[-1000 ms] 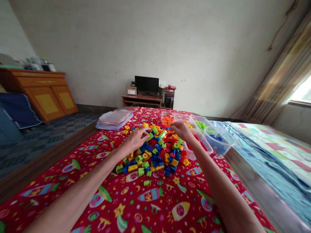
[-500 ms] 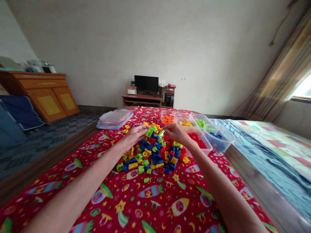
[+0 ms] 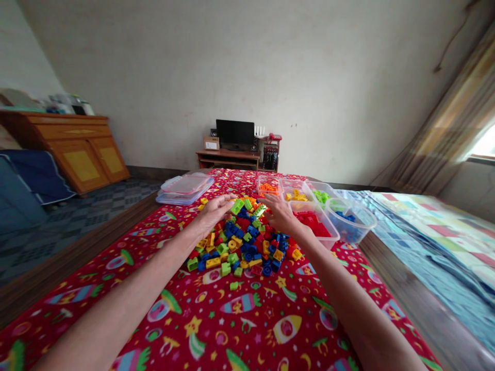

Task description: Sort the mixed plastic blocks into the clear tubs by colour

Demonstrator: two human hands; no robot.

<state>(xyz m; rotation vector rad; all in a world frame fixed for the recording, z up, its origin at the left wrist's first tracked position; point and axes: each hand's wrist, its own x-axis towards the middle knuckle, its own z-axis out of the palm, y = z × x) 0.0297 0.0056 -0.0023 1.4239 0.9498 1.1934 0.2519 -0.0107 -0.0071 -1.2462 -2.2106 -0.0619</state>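
A pile of mixed building blocks (image 3: pixel 247 239) in red, blue, yellow, green and orange lies on the tablecloth. At its far left side my left hand (image 3: pixel 212 213) has thumb and fingers closed at the edge of a green building block (image 3: pixel 237 207). My right hand (image 3: pixel 280 214) is over the far right part of the pile, palm down, fingers apart and pointing forward. Just left of its fingers lies a light green block (image 3: pixel 260 211) with studs showing. No block can be seen in the right hand; its underside is hidden.
Clear boxes hold sorted blocks: orange (image 3: pixel 268 188), yellow (image 3: pixel 296 196), green (image 3: pixel 320 196) and red (image 3: pixel 312 224). A round tub (image 3: pixel 358 226) holds blue ones. Stacked lids (image 3: pixel 184 188) lie at the far left. A bed (image 3: pixel 436 232) adjoins the table's right side.
My left hand has drawn slightly back and left, with the green block shifting a little. My right hand has turned flatter, its fingers spreading forward over the pile.
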